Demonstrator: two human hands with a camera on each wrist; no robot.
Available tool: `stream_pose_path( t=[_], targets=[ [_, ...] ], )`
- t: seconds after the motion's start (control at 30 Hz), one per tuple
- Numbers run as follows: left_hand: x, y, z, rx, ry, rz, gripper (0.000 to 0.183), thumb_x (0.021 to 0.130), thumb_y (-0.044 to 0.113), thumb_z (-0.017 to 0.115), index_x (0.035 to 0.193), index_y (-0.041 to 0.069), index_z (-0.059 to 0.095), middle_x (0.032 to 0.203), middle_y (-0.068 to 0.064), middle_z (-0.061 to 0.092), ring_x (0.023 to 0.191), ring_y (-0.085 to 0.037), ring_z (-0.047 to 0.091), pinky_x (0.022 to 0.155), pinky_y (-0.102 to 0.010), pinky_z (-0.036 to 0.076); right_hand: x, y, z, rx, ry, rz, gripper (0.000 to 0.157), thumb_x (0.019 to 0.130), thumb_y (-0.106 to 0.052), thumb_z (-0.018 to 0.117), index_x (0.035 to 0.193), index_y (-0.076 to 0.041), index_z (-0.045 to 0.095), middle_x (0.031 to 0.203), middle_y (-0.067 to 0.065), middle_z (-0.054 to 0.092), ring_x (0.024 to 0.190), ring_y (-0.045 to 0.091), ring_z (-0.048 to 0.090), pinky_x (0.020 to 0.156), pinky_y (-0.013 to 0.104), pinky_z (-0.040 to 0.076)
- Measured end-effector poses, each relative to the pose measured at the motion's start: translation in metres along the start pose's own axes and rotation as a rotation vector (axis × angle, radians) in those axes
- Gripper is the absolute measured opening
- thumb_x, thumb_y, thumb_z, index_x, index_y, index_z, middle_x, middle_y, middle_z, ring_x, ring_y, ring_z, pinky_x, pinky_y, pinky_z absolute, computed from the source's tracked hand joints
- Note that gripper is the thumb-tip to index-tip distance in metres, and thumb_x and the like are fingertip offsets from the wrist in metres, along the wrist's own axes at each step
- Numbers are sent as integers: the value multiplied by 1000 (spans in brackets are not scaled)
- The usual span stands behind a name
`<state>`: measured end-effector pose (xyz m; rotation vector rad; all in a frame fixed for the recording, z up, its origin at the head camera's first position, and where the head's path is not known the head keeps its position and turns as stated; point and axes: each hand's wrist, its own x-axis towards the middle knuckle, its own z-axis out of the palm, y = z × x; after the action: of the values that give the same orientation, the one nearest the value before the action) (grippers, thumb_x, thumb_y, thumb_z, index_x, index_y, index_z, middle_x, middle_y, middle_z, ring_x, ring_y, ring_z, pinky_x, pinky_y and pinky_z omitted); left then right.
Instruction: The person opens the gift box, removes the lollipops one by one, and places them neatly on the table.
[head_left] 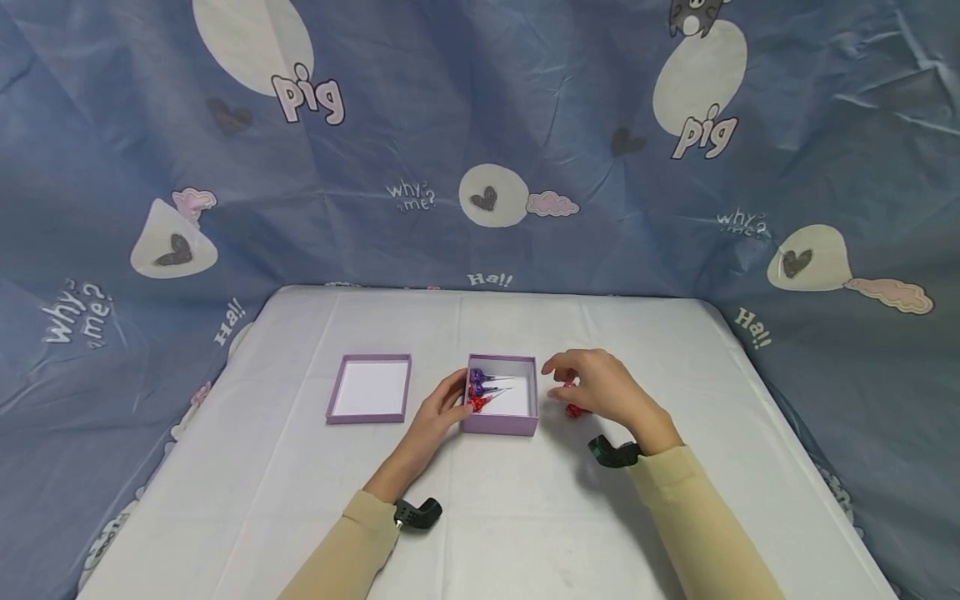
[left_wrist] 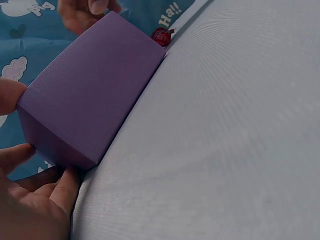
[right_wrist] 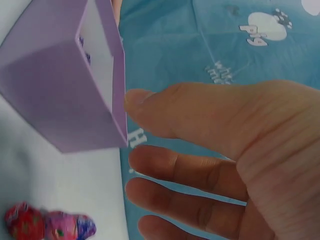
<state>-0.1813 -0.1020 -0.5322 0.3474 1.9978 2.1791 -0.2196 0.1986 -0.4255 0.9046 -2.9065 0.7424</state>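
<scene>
A purple open box (head_left: 500, 425) stands on the table, with several wrapped lollipops (head_left: 480, 390), purple and red, lying along its left inside, white sticks pointing right. My left hand (head_left: 437, 411) holds the box at its left side; in the left wrist view, the thumb touches the upper corner and the fingers touch lower down. Right of the box, my right hand (head_left: 600, 385) hovers with thumb and fingers apart and nothing between them. Beneath it lies a red-wrapped lollipop (head_left: 574, 412). The right wrist view shows red and pink wrapped heads (right_wrist: 60, 226) there; their sticks are hidden.
The box's lid (head_left: 367, 419), purple-rimmed with a white inside, lies left of the box. A white cloth (head_left: 480, 517) covers the table. Behind and around it hangs a blue printed curtain (head_left: 420, 108). Each wrist wears a black camera (head_left: 613, 452).
</scene>
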Motion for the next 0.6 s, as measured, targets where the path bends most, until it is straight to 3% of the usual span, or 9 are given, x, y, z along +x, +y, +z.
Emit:
stream_pose_path(
  t=[0.37,0.6],
  targets=[
    [1,-1,-1,3,3,10,64,98,11,61,157,12,34,162,-9,29,148,-25,28,120,-37,24,24,-24,18,45,-42,-27,25,83,-21,83,107,-22,75,92,-2,71,86,19,65,72,33,52],
    [0,-1,0,1,-2,-3,65,98,12,61,157,16,33,162,-8,29,148,-25,27,120,-38,25,36,-31,32,63,-74,-99,31,82,-19,84,112,-14,75,97,2,72,87,17,65,74,31,53]
  ],
)
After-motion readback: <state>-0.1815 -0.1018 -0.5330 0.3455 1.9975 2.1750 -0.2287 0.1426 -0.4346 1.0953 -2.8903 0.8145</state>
